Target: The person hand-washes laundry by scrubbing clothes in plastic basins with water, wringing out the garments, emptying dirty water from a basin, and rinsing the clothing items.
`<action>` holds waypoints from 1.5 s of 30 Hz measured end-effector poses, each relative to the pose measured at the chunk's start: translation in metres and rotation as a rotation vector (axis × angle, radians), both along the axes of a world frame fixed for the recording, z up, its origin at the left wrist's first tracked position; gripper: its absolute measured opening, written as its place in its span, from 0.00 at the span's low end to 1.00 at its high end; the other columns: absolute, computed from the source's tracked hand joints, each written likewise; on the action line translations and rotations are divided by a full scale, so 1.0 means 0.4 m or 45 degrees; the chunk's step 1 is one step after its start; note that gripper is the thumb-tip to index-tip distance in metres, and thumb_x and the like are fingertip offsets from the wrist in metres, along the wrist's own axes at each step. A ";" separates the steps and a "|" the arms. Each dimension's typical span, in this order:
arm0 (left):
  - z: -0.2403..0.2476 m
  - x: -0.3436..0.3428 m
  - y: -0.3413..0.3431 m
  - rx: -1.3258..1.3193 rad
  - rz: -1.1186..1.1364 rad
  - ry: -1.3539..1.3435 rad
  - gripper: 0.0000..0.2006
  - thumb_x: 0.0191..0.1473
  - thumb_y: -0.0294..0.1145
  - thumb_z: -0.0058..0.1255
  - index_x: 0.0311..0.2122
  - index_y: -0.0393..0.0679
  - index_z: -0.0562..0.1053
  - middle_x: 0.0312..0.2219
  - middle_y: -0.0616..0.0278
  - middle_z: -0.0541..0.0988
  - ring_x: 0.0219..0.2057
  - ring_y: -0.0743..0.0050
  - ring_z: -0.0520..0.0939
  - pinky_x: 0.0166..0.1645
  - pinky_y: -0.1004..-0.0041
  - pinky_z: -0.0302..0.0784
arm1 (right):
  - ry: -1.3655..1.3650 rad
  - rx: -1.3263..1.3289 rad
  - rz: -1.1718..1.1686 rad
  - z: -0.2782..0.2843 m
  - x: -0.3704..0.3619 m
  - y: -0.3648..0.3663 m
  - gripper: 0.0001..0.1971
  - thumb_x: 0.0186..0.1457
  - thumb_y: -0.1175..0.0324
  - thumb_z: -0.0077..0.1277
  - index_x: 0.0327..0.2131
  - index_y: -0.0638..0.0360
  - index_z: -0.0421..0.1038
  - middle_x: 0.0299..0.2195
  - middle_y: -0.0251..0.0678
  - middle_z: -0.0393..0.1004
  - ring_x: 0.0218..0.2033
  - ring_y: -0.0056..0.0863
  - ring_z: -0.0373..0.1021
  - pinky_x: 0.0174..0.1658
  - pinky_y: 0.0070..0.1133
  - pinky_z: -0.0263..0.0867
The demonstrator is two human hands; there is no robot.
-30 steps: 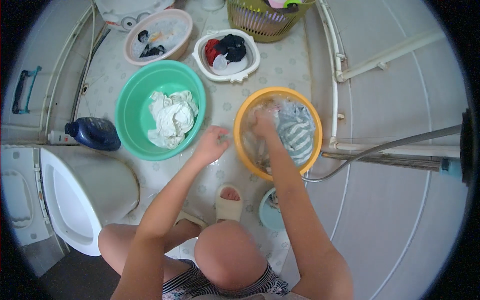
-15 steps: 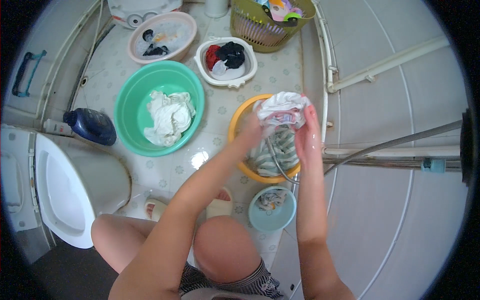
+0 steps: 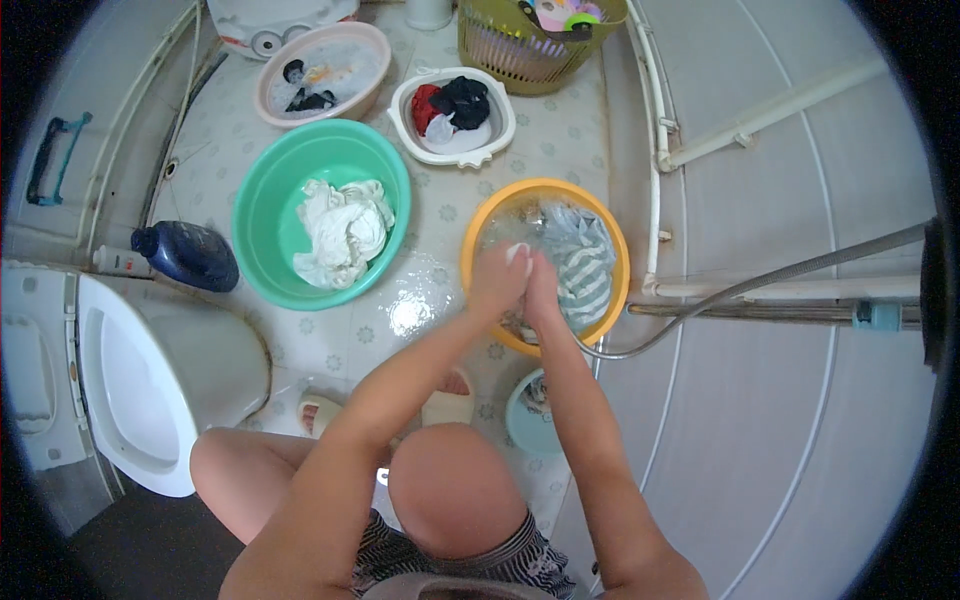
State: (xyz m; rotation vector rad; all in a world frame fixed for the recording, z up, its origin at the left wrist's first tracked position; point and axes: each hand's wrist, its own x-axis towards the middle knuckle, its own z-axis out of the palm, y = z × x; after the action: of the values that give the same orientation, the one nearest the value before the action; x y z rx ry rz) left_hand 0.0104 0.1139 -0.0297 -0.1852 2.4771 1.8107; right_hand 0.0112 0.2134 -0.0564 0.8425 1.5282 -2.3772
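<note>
My left hand and my right hand are pressed together over the left half of an orange basin. Both are closed around a white cloth, of which only a small bit shows between the fingers. The rest of it is hidden, so its kind cannot be made out. Beside my right hand, a green-and-white striped cloth lies in the basin's water. A grey shower hose runs from the right to the basin's lower rim, under my right forearm.
A green basin holds white laundry. Behind stand a pink basin of sudsy water, a white basin with dark and red clothes, and an olive basket. A light-blue basin, a toilet and a blue bottle are nearby.
My hands have come down and left, from holding the white cloth spread above the orange basin to squeezing it together between them. More of the basin and striped cloth shows.
</note>
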 end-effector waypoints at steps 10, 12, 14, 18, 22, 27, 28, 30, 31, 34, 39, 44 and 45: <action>-0.020 -0.045 -0.458 0.015 0.991 0.327 0.18 0.48 0.42 0.51 0.36 0.35 0.69 0.38 0.48 0.72 0.42 0.62 0.73 0.45 0.63 0.68 | -0.137 2.107 0.953 -0.086 0.007 0.122 0.19 0.47 0.56 0.46 0.33 0.65 0.71 0.33 0.50 0.73 0.36 0.46 0.70 0.39 0.35 0.66; -0.020 0.016 -0.414 -1.030 0.373 -0.423 0.20 0.45 0.41 0.55 0.40 0.38 0.68 0.43 0.48 0.69 0.45 0.60 0.71 0.47 0.62 0.67 | -0.272 2.020 1.011 -0.062 0.003 0.169 0.17 0.45 0.59 0.49 0.34 0.64 0.68 0.31 0.52 0.72 0.35 0.48 0.69 0.38 0.36 0.65; -0.095 0.071 -0.457 -1.179 -0.166 -0.297 0.15 0.44 0.30 0.51 0.40 0.40 0.69 0.39 0.50 0.72 0.42 0.53 0.73 0.49 0.59 0.65 | -0.193 2.026 0.945 -0.037 0.000 0.160 0.17 0.46 0.60 0.48 0.35 0.65 0.68 0.30 0.50 0.73 0.34 0.48 0.70 0.38 0.36 0.66; -0.215 0.122 -0.484 -1.312 -0.068 -0.112 0.13 0.43 0.25 0.48 0.38 0.44 0.70 0.32 0.53 0.76 0.36 0.53 0.75 0.44 0.60 0.69 | 0.004 2.089 0.793 0.025 0.043 0.121 0.18 0.50 0.59 0.45 0.37 0.66 0.64 0.26 0.49 0.73 0.31 0.49 0.70 0.35 0.38 0.65; -0.201 0.135 -0.459 -1.233 0.016 -0.018 0.11 0.40 0.24 0.47 0.34 0.42 0.70 0.21 0.54 0.75 0.26 0.54 0.77 0.30 0.61 0.72 | 0.116 1.998 0.793 0.138 0.073 0.068 0.17 0.51 0.58 0.44 0.36 0.64 0.65 0.25 0.49 0.72 0.30 0.51 0.69 0.34 0.39 0.64; -0.228 0.206 -0.342 -1.041 -0.102 -0.071 0.12 0.41 0.24 0.46 0.36 0.42 0.68 0.23 0.51 0.75 0.27 0.52 0.77 0.31 0.59 0.72 | 0.433 1.425 0.916 0.156 0.041 -0.108 0.13 0.52 0.60 0.46 0.35 0.59 0.65 0.26 0.49 0.72 0.30 0.49 0.69 0.33 0.37 0.63; -0.240 0.221 -0.324 -0.991 -0.140 -0.132 0.17 0.40 0.24 0.46 0.40 0.41 0.68 0.26 0.50 0.75 0.29 0.51 0.77 0.32 0.59 0.73 | 0.449 1.414 0.934 0.145 0.031 -0.155 0.13 0.52 0.60 0.46 0.35 0.59 0.65 0.26 0.49 0.72 0.30 0.49 0.69 0.33 0.37 0.63; -0.268 0.257 -0.319 -1.002 -0.121 -0.026 0.16 0.41 0.23 0.45 0.40 0.40 0.68 0.28 0.50 0.75 0.30 0.51 0.76 0.33 0.60 0.73 | 0.598 1.271 1.046 0.097 0.009 -0.256 0.13 0.52 0.61 0.46 0.35 0.60 0.64 0.27 0.49 0.72 0.31 0.48 0.69 0.34 0.37 0.63; -0.260 0.258 -0.307 -1.010 -0.149 0.106 0.16 0.41 0.22 0.44 0.40 0.39 0.67 0.30 0.50 0.75 0.32 0.51 0.76 0.35 0.61 0.73 | 0.602 1.258 1.039 0.074 -0.006 -0.284 0.13 0.52 0.61 0.46 0.35 0.60 0.64 0.27 0.49 0.72 0.31 0.48 0.69 0.34 0.37 0.63; -0.213 0.256 -0.292 -0.949 -0.212 0.047 0.16 0.42 0.20 0.42 0.40 0.40 0.67 0.33 0.51 0.75 0.35 0.52 0.75 0.37 0.63 0.72 | 0.719 1.224 1.173 -0.036 -0.065 -0.349 0.14 0.52 0.60 0.47 0.35 0.61 0.63 0.28 0.50 0.72 0.31 0.48 0.69 0.34 0.37 0.63; -0.191 0.256 -0.309 -0.969 -0.249 -0.034 0.16 0.41 0.20 0.42 0.40 0.39 0.68 0.32 0.52 0.75 0.34 0.52 0.75 0.38 0.63 0.72 | 0.883 1.788 1.327 -0.101 -0.100 -0.426 0.12 0.49 0.60 0.50 0.35 0.55 0.66 0.31 0.39 0.70 0.35 0.38 0.68 0.36 0.34 0.62; -0.208 0.256 -0.380 -1.001 -0.157 -0.140 0.16 0.40 0.22 0.44 0.39 0.42 0.70 0.29 0.55 0.76 0.35 0.56 0.76 0.40 0.62 0.70 | 0.934 2.214 1.064 -0.112 -0.141 -0.505 0.09 0.47 0.64 0.47 0.33 0.53 0.69 0.32 0.33 0.68 0.38 0.31 0.65 0.43 0.35 0.57; -0.194 0.254 -0.391 -1.127 -0.151 -0.228 0.16 0.40 0.26 0.48 0.39 0.45 0.70 0.28 0.56 0.76 0.35 0.58 0.75 0.40 0.63 0.70 | 0.859 2.365 1.005 -0.134 -0.149 -0.503 0.09 0.46 0.66 0.46 0.33 0.54 0.69 0.32 0.33 0.68 0.39 0.31 0.64 0.46 0.37 0.55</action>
State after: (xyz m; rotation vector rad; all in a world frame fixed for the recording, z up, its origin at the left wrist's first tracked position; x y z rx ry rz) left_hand 0.1119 -0.0427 -0.1074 -0.2161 2.8704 0.5212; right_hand -0.0486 0.0124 -0.1100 -0.5799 3.1923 -0.1416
